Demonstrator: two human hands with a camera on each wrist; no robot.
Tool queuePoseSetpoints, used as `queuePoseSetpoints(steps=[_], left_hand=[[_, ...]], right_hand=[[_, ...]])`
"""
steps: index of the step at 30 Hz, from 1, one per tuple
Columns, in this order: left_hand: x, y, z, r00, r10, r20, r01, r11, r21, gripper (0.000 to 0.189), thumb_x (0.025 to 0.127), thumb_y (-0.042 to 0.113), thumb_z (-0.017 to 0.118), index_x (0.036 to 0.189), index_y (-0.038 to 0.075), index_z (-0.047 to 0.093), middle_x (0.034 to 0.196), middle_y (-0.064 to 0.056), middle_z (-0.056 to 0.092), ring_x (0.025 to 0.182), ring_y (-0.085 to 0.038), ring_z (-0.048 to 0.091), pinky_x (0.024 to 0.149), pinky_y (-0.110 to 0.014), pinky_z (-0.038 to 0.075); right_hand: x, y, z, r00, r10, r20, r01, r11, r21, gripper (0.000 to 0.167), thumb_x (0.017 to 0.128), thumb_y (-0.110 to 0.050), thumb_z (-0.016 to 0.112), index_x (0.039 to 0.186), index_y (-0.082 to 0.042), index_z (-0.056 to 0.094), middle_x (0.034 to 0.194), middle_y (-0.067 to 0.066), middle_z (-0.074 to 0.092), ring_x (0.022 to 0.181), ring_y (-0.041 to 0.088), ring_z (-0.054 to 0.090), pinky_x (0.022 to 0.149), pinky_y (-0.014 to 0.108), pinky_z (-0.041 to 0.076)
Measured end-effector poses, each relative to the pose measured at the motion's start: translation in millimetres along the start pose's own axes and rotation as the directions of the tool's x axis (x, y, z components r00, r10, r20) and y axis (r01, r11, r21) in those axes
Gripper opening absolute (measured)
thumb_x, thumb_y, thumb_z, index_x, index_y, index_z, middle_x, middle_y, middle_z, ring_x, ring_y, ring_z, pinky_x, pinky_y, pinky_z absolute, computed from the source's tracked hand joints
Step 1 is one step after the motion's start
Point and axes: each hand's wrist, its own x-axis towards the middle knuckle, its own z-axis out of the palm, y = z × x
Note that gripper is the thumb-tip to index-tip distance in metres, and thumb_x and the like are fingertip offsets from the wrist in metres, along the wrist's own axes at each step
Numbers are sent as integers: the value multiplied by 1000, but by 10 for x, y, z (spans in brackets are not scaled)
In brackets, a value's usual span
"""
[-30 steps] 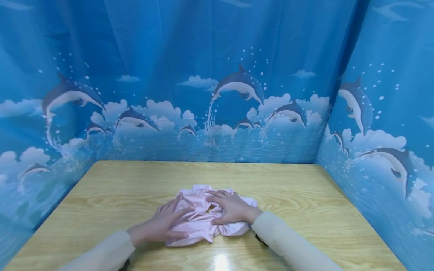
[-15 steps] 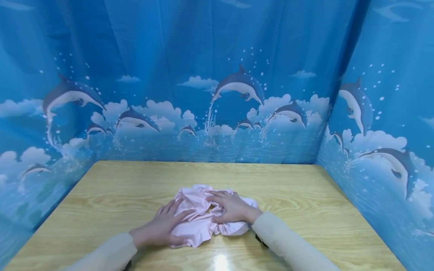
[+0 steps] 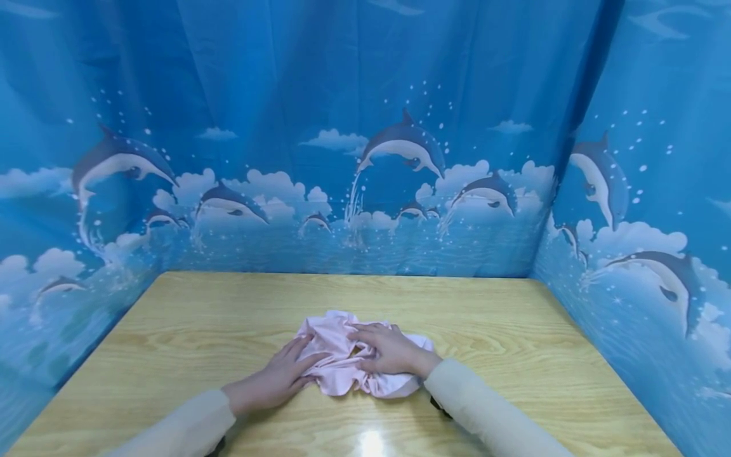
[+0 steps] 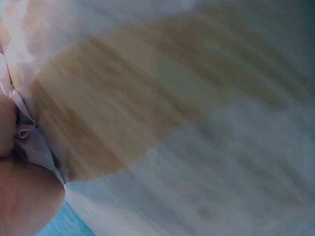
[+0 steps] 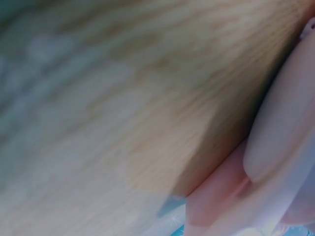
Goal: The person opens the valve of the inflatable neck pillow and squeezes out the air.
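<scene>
A crumpled pale pink cloth (image 3: 337, 374) lies bunched on the wooden table, its lower edge in wavy folds and a small gap in its middle showing the wood. My left hand (image 3: 275, 379) is at the cloth's left side, fingers extended over its edge and thumb near its front corner. Spread across the right half is my right hand (image 3: 391, 350), fingers resting on top of the folds. In the left wrist view, a bit of cloth (image 4: 37, 147) shows beside my fingers at the left border. The right wrist view catches only part of my right hand (image 5: 280, 132).
The wood-grain table (image 3: 485, 324) reaches back to a blue curtain (image 3: 320, 76) printed with dolphins, which also closes off both sides. Light glares on the table (image 3: 372, 441) near the front. Both forearms wear cream sleeves (image 3: 485, 406).
My left hand's thumb has drawn in toward the fingers, and the cloth's front left corner has been pushed inward, so the bundle is more compact. The right hand has stayed in place.
</scene>
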Motion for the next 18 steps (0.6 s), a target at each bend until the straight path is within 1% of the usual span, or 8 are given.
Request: queuePoseSetpoints(steps=[2, 4, 7, 9, 11, 14, 17, 18], left_hand=[[1, -2, 3, 1000, -11, 15, 11, 1000, -7, 44, 95, 26, 44, 138, 18, 39, 145, -30, 21, 130, -51, 24, 101, -66, 22], [5, -8, 4, 1000, -5, 6, 5, 1000, -15, 45, 95, 24, 45, 138, 17, 39, 144, -30, 22, 129, -51, 24, 101, -66, 23], [31, -29, 12, 996, 53, -71, -53, 999, -1, 45, 91, 22, 52, 135, 14, 42, 140, -33, 26, 125, -52, 30, 97, -66, 30], [59, -53, 25, 985, 93, -142, -91, 996, 20, 47, 87, 24, 58, 131, 11, 45, 136, -34, 30, 122, -50, 35, 94, -64, 34], [79, -79, 36, 974, 113, -194, -104, 993, 55, 52, 84, 27, 62, 129, 9, 45, 135, -34, 30, 120, -49, 38, 93, -62, 37], [89, -117, 35, 978, 85, -192, -75, 995, 59, 66, 81, 34, 65, 135, 9, 37, 141, -33, 19, 124, -49, 32, 95, -63, 35], [96, -134, 9, 989, 34, -143, -23, 997, 71, 78, 80, 41, 65, 143, 14, 27, 149, -28, 4, 127, -52, 26, 96, -67, 29], [104, -135, -5, 993, 13, -116, -4, 997, 71, 80, 81, 43, 64, 145, 18, 23, 150, -25, -1, 130, -52, 20, 97, -68, 26]], right_hand=[[0, 0, 6, 1000, -4, -5, 4, 1000, -7, 57, 86, -44, 54, 137, -20, 42, 148, -1, 32, 133, 26, 34, 103, 64, 21], [-1, 0, 7, 1000, -5, -9, 5, 1000, -12, 57, 86, -44, 54, 137, -21, 43, 148, -1, 32, 133, 25, 34, 103, 64, 22], [-5, 0, 6, 1000, -7, -9, 7, 1000, -7, 56, 87, -44, 54, 137, -20, 43, 148, -1, 32, 133, 26, 34, 103, 64, 21], [-8, 4, 5, 1000, -10, -11, 10, 1000, -8, 56, 87, -44, 54, 137, -20, 43, 148, 0, 32, 133, 26, 34, 103, 64, 22], [-14, 4, 2, 1000, -11, -11, 11, 1000, -9, 56, 87, -44, 53, 137, -20, 43, 148, 0, 32, 133, 26, 34, 103, 64, 22], [-22, 3, 2, 1000, -9, -12, 9, 1000, -18, 57, 87, -45, 53, 137, -20, 42, 148, 0, 33, 133, 26, 34, 104, 63, 22], [-24, 1, 3, 1000, -6, -9, 6, 999, -34, 58, 87, -46, 52, 138, -20, 40, 148, 1, 32, 133, 27, 33, 104, 64, 21], [-24, 3, 7, 1000, -5, -7, 5, 999, -41, 60, 87, -48, 52, 139, -21, 39, 148, 1, 31, 133, 27, 33, 104, 64, 21]])
